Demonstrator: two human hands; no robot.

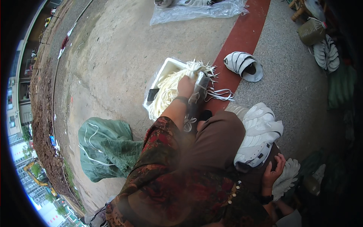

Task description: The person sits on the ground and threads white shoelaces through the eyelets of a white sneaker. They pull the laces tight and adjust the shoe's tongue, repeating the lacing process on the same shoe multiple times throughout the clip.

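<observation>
The brown-trousered lap (223,136) props white shoe uppers (257,128), presumably keeping them off the ground. A foam box (165,70) corrals the white laces (164,92) within easy reach; among them sits the left hand (185,87) (fingertips buried, so I can't tell whether they grip). The right hand (274,172), fingers slightly apart, rests near the uppers.
</observation>
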